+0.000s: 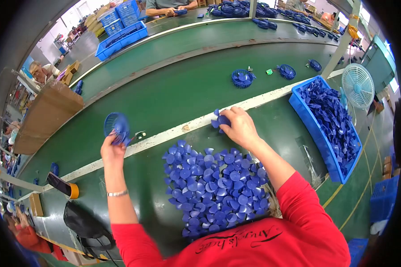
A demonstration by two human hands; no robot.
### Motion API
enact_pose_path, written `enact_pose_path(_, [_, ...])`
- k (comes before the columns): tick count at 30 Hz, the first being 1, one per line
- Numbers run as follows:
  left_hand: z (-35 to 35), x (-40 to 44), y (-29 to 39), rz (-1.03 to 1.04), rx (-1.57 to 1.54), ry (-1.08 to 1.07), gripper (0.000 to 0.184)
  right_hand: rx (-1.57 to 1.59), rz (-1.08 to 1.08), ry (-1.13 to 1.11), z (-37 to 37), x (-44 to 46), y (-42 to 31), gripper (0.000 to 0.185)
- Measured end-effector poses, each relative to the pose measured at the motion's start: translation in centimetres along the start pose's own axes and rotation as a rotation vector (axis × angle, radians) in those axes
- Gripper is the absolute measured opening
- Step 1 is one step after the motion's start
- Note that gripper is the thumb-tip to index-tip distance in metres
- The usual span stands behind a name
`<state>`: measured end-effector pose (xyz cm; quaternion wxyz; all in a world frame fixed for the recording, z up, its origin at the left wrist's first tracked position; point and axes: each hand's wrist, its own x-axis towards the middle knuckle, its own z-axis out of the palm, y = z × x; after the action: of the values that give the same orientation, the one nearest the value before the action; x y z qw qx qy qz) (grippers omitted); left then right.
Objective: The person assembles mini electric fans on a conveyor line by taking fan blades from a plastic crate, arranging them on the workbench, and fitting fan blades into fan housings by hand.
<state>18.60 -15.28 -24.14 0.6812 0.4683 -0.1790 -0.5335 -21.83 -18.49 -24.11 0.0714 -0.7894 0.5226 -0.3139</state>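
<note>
My left hand (113, 149) grips a round blue fan housing (116, 126) by its lower edge, above the pale rail of the belt. A small piece with wires (139, 135) shows just right of the housing. In my right hand (239, 128) is a blue fan blade (220, 121), pinched between thumb and fingers, with some of its blades sticking out to the left. Below my hands, a broad heap of blue fan blades (214, 187) lies on the green worktop.
A blue crate (318, 129) full of blades stands at right, near a pale desk fan (358, 86). More housings (243, 78) sit on the green belt (178, 84). A phone (59, 184), a black bag (87, 222) and a cardboard box (49, 115) are at left. Other people work across the belt.
</note>
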Motion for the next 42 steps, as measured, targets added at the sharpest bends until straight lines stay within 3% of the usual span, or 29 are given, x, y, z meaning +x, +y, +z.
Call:
enact_pose_path(2, [2.5,-4.7,0.3,0.107,-0.031,0.189,0.013,0.135,0.094,0.070,-1.5,-0.6,0.4,0.033])
enact_pose_path(4, [0.6,-7.7,0.3,0.134,0.013,0.180,0.016,0.274,0.219,0.099,-3.0,-1.8,0.1,0.033])
enact_pose_path(8, [4.0,-14.8,-1.4,0.280,0.009,0.200,0.020,0.338,0.172,0.181,-4.9,-4.1,-1.3,0.034])
enact_pose_path(10, [4.4,-17.1,-3.0,0.327,0.010,0.119,0.027,0.371,0.086,0.200,-5.8,-5.2,-3.1,0.036])
enact_pose_path(13, [6.0,-19.5,-6.4,0.274,0.074,-0.105,0.030,0.379,-0.158,0.173,-6.4,-7.3,-6.2,0.039])
enact_pose_path(15, [8.4,-21.8,-8.2,0.198,0.184,-0.139,0.040,0.358,-0.311,0.129,-7.2,-8.9,-8.2,0.042])
enact_pose_path(19, [11.0,-25.4,-10.4,0.221,0.354,-0.288,0.049,0.252,-0.440,0.119,-7.1,-11.8,-9.6,0.047])
enact_pose_path(23, [11.2,-26.6,-11.7,0.219,0.571,-0.340,0.045,0.241,-0.394,0.023,-7.6,-13.4,-9.5,0.045])
enact_pose_path(27, [12.1,-26.5,-12.2,0.226,0.789,-0.277,0.041,0.133,-0.414,0.109,-7.0,-14.1,-8.9,0.040])
enact_pose_path(30, [13.0,-26.3,-12.1,0.237,0.677,-0.187,0.042,0.122,-0.337,0.294,-7.8,-13.6,-9.1,0.053])
enact_pose_path(33, [12.2,-25.8,-12.3,0.278,0.523,-0.289,0.046,0.385,-0.087,0.074,-8.2,-12.7,-8.6,0.070])
enact_pose_path(36, [13.3,-26.2,-11.6,0.285,0.659,-0.237,0.049,0.650,0.000,-0.145,-6.7,-12.4,-7.7,0.055])
enact_pose_path(42, [14.0,-24.4,-11.8,0.407,0.764,-0.196,0.038,0.568,-0.028,0.023,-4.5,-12.0,-8.6,0.043])
